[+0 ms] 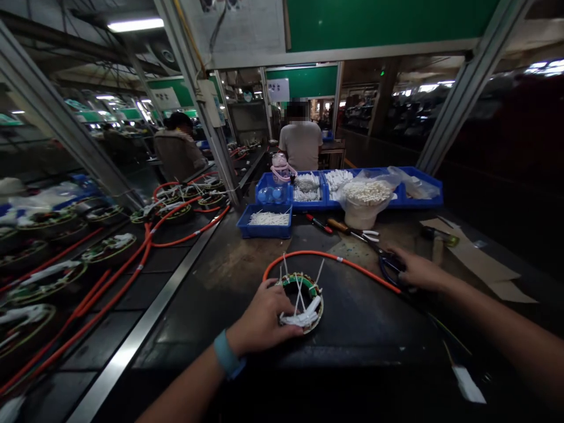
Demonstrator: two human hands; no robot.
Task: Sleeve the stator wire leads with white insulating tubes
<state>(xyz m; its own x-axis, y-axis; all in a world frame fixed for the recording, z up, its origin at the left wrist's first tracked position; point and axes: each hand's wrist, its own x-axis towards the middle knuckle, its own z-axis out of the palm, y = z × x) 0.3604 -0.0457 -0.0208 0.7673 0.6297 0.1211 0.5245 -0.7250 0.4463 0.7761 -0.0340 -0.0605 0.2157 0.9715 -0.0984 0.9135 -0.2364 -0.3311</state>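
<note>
Fingers (277,292) around round, wire-wound ring (308,292)

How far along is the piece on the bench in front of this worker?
Done: the wound ring already carries its orange cable and several white ties, whose tails stick up untrimmed. In hand: the left hand grips the ring while the right hand lies on the blue-handled scissors. Left, probably: snipping those tails, then sending it to the similar rings on the belt.
</note>
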